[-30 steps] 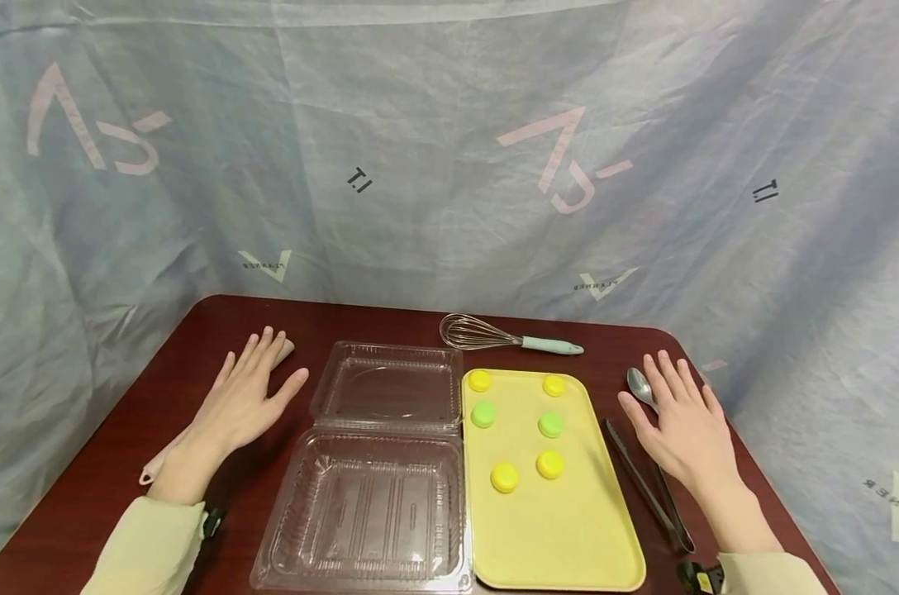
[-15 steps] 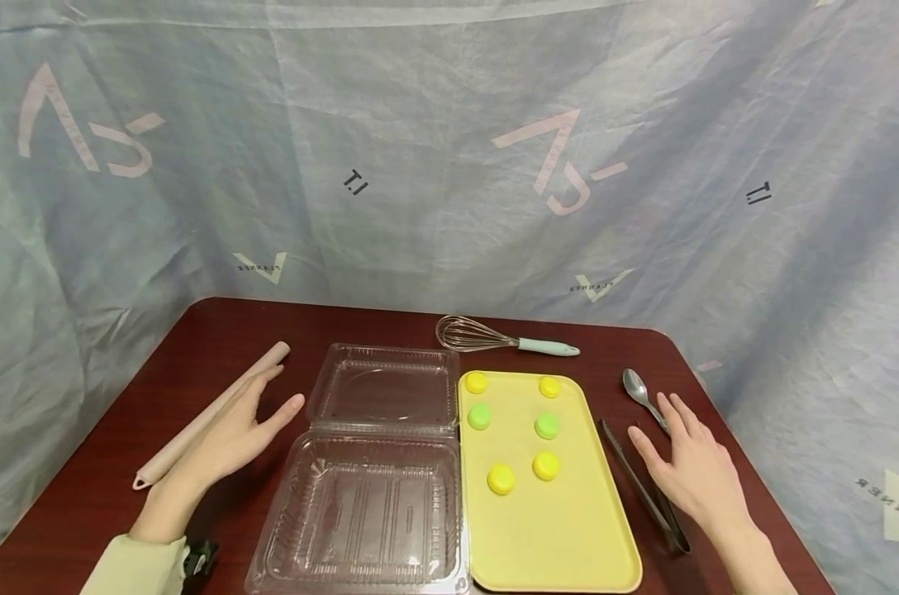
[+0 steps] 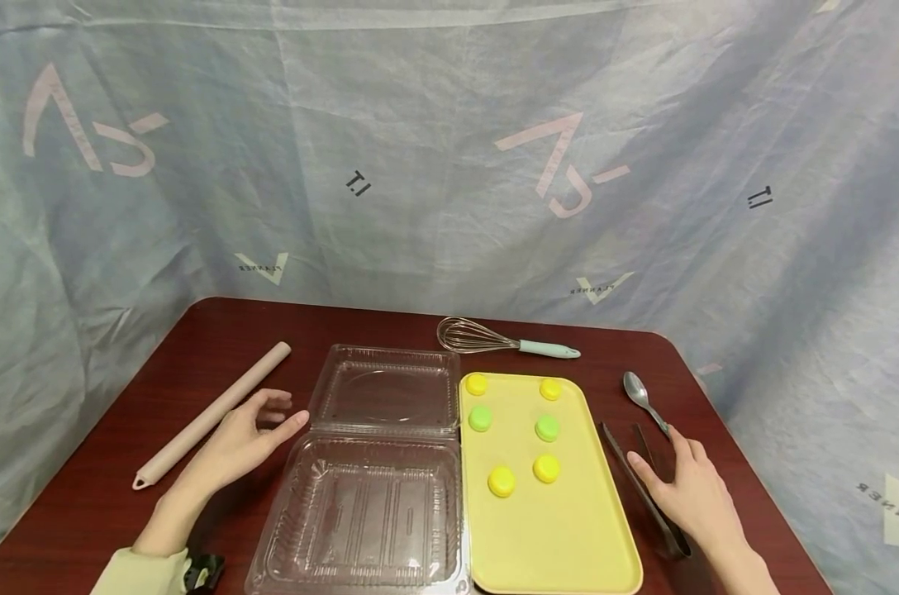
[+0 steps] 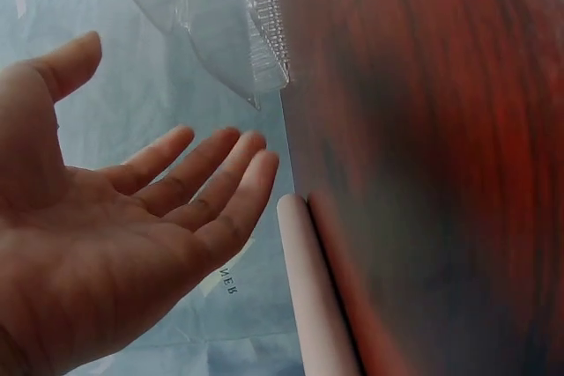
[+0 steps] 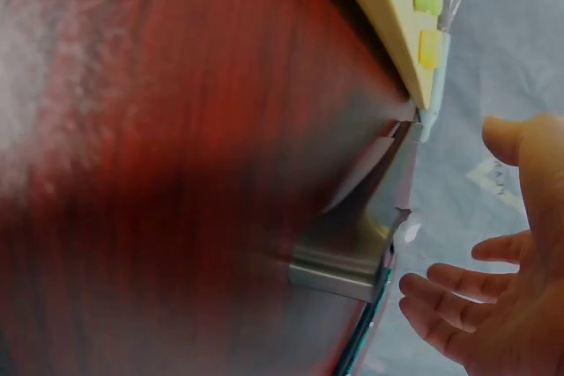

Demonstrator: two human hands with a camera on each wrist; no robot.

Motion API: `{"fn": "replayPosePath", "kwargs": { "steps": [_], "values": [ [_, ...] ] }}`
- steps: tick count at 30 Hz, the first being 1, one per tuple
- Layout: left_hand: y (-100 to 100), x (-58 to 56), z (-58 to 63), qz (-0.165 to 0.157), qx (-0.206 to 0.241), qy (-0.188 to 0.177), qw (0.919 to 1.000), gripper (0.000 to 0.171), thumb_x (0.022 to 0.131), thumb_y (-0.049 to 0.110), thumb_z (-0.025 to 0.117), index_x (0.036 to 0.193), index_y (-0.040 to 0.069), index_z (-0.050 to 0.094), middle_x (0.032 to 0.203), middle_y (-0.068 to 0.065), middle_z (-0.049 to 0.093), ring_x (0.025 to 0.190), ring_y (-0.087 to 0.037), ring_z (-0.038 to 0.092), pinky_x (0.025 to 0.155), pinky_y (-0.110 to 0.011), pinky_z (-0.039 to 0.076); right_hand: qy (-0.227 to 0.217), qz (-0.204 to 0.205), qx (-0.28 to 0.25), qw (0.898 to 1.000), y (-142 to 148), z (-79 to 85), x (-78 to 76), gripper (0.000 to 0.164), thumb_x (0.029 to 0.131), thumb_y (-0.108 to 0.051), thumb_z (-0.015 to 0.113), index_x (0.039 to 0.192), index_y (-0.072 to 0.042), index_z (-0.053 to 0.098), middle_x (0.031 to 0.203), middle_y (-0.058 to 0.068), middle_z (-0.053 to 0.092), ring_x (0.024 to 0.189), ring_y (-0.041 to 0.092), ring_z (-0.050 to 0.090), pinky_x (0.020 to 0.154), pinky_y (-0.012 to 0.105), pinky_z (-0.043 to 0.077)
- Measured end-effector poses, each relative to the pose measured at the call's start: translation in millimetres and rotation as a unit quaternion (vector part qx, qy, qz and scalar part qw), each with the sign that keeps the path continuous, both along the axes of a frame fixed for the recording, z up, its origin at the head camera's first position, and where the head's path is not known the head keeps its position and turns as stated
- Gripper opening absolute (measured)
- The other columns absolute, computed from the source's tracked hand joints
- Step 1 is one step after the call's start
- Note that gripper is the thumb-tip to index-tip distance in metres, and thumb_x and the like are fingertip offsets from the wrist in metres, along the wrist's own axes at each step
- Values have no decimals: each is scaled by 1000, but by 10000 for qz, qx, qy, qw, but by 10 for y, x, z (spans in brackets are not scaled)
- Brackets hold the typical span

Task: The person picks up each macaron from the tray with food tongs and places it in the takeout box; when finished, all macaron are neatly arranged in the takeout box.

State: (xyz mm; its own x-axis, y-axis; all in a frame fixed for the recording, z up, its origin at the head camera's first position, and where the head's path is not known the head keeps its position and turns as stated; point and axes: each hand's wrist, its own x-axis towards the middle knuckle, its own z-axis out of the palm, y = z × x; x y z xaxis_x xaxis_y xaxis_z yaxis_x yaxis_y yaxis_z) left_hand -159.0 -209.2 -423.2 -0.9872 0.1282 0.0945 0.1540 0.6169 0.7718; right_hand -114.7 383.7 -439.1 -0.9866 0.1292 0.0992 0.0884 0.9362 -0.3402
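Note:
My left hand (image 3: 244, 442) hovers between the pale rolling pin (image 3: 211, 417) and the clear plastic clamshell box (image 3: 375, 508), its fingers loosely bent and holding nothing. In the left wrist view the palm (image 4: 115, 253) faces the camera, apart from the rolling pin (image 4: 313, 297). Over the metal tongs (image 3: 646, 496) and the handle end of the spoon (image 3: 635, 387) is my right hand (image 3: 695, 496), with nothing in its grasp. From the right wrist, its relaxed fingers (image 5: 458, 292) show apart from the tongs (image 5: 370, 235).
A yellow tray (image 3: 554, 545) bearing several yellow and green macaron-like rounds stands right of the box. Behind it lies a whisk (image 3: 509, 340) with a pale blue handle. The dark red table (image 3: 345, 321) ends at a grey cloth backdrop (image 3: 420, 165).
Both hands have come lower and nearer the person, their fingers going from spread straight to loosely bent. The left hand has moved off the rolling pin's line, uncovering it. Objects stay put.

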Motion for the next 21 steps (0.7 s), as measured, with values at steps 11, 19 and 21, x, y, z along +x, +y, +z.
{"fn": "replayPosePath", "kwargs": {
  "steps": [11,19,21],
  "values": [
    [14,25,-36,-370,431,-1308,9898,52,96,40,66,126,-2,57,109,-11,64,95,-21,63,77,-36,52,-954,-135,-55,9953,10,-79,-24,108,92,-71,50,149,15,19,139,46,30,121,65,37,89,75,37],
    [42,34,-59,-649,827,-1604,9814,42,97,34,67,116,-3,61,95,-10,65,84,-22,63,72,-36,53,-1114,-184,-170,9935,-20,-140,-33,109,90,-69,55,144,20,23,137,47,33,120,62,41,91,72,39],
    [31,44,-66,-678,837,-1626,9808,40,97,34,67,114,-2,62,94,-10,65,84,-22,63,72,-36,53,-1047,-161,-162,9942,-33,-165,-40,109,89,-69,58,141,21,27,134,46,37,117,61,44,89,70,41]
  ]
}}
